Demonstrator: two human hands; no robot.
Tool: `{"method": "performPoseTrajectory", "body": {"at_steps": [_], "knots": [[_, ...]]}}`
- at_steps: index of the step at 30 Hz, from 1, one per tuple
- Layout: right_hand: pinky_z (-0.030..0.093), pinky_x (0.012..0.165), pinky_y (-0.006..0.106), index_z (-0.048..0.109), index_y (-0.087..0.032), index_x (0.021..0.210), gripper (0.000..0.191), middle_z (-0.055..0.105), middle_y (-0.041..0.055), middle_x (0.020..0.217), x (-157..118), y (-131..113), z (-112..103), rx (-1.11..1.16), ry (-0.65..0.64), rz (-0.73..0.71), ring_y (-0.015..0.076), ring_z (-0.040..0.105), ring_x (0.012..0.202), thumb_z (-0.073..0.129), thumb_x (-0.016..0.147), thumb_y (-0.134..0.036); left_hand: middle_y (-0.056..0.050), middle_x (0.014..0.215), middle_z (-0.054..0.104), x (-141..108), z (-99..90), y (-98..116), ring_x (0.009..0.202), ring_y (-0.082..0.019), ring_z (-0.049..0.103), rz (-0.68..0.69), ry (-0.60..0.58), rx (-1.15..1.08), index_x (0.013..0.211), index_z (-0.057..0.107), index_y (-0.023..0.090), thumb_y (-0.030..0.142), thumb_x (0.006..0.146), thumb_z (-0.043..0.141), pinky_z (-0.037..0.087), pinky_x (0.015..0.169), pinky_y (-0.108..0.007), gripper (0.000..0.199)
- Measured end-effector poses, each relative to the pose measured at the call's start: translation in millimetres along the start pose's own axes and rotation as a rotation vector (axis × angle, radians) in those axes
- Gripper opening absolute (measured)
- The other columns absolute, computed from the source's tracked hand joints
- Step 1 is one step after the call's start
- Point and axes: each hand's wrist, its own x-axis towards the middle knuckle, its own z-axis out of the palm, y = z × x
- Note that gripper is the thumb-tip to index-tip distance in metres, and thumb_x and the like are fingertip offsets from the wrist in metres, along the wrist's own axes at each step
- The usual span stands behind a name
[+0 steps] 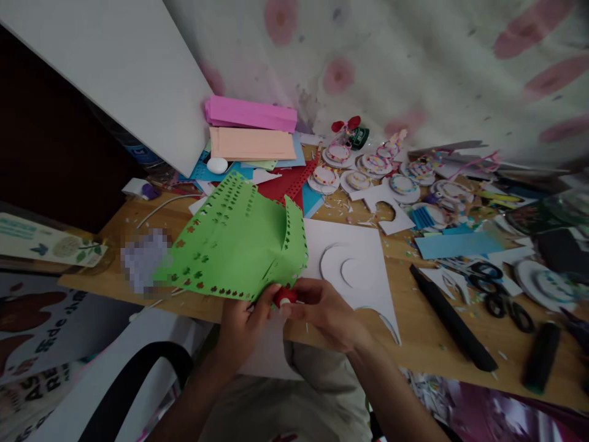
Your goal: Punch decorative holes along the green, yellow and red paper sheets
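Observation:
A large sheet of green paper (239, 239), with rows of small leaf-shaped holes along its edges, is tilted above the front of the table. My left hand (246, 319) grips its near edge, thumb on top. My right hand (329, 313) closes around a small red and white craft punch (286, 296) at that same edge, close to my left thumb. Fingers partly cover the punch, so how far the paper sits inside it is hidden. Under and behind my hands lies white card (356, 245) with curved cuts in it.
Pink paper strips (251, 113) and peach sheets (253, 144) are stacked at the back. Several white discs with beaded rings (324, 178) stand at the back right. Black-handled scissors (508, 307), a black cutter (453, 319) and a dark tube (543, 356) lie on the right.

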Motion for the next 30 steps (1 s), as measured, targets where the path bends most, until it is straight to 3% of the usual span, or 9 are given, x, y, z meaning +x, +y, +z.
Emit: {"method": "performPoseTrajectory", "body": {"at_steps": [7, 12, 16, 19, 24, 27, 30], "knots": [[0.044, 0.074, 0.027, 0.071, -0.016, 0.078, 0.024, 0.068, 0.0016, 0.076, 0.5, 1.1, -1.3, -0.009, 0.016, 0.045, 0.0134, 0.058, 0.073, 0.082, 0.063, -0.032, 0.003, 0.043, 0.056, -3.5, 1.2, -3.0, 0.042, -0.011, 0.054, 0.014, 0.041, 0.037, 0.048, 0.055, 0.018, 0.034, 0.083, 0.058, 0.043, 0.047, -0.019, 0.038], [0.044, 0.071, 0.026, 0.070, -0.017, 0.077, 0.021, 0.063, -0.0008, 0.070, 1.4, 5.4, -1.3, 0.015, 0.011, 0.040, 0.0135, 0.056, 0.070, 0.080, 0.066, -0.032, 0.002, 0.049, 0.061, -2.5, -2.8, -6.8, 0.047, -0.013, 0.058, 0.013, -0.026, 0.062, 0.060, 0.063, 0.019, 0.033, 0.083, 0.059, 0.046, 0.054, -0.022, 0.027], [0.042, 0.067, 0.027, 0.069, -0.017, 0.075, 0.024, 0.062, 0.0006, 0.068, 1.3, 8.2, -0.2, -0.074, 0.015, -0.022, 0.0144, 0.054, 0.067, 0.078, 0.069, -0.038, 0.002, 0.047, 0.060, -3.9, -4.3, -8.8, 0.045, -0.013, 0.057, -0.010, -0.070, 0.084, 0.059, 0.064, 0.020, 0.035, 0.083, 0.058, 0.046, 0.052, -0.023, 0.029], [0.040, 0.065, 0.027, 0.068, -0.016, 0.076, 0.027, 0.059, 0.0006, 0.068, 1.6, 9.8, 0.6, -0.127, 0.019, -0.066, 0.0142, 0.051, 0.067, 0.076, 0.069, -0.041, 0.000, 0.053, 0.065, -5.1, -5.0, -9.2, 0.051, -0.016, 0.061, -0.011, -0.089, 0.084, 0.066, 0.068, 0.021, 0.034, 0.083, 0.057, 0.049, 0.058, -0.025, 0.024], [0.036, 0.062, 0.025, 0.062, -0.016, 0.074, 0.027, 0.053, -0.0002, 0.070, 3.8, 11.3, 2.3, -0.156, 0.038, -0.109, 0.0129, 0.046, 0.067, 0.076, 0.069, -0.039, -0.005, 0.073, 0.072, -5.4, -7.8, -7.5, 0.074, -0.023, 0.066, -0.041, 0.043, 0.084, 0.077, 0.071, 0.020, 0.037, 0.074, 0.068, 0.052, 0.075, -0.033, 0.018], [0.033, 0.059, 0.025, 0.060, -0.016, 0.073, 0.027, 0.050, -0.0011, 0.067, 6.5, 10.8, 4.4, -0.194, 0.055, -0.109, 0.0121, 0.043, 0.063, 0.073, 0.070, -0.039, -0.007, 0.087, 0.073, -6.1, -4.2, -6.2, 0.085, -0.025, 0.067, -0.197, -0.081, -0.129, 0.085, 0.071, 0.019, 0.035, 0.064, 0.076, 0.053, 0.082, -0.035, 0.028], [0.034, 0.059, 0.026, 0.058, -0.016, 0.069, 0.026, 0.049, -0.0014, 0.065, 10.4, 10.5, 5.9, -0.200, 0.093, -0.088, 0.0127, 0.044, 0.063, 0.073, 0.067, -0.037, -0.007, 0.091, 0.074, -6.0, 5.4, -5.3, 0.086, -0.024, 0.069, -0.314, -0.196, -0.335, 0.091, 0.069, 0.018, 0.033, 0.062, 0.077, 0.055, 0.080, -0.034, 0.033]]}}
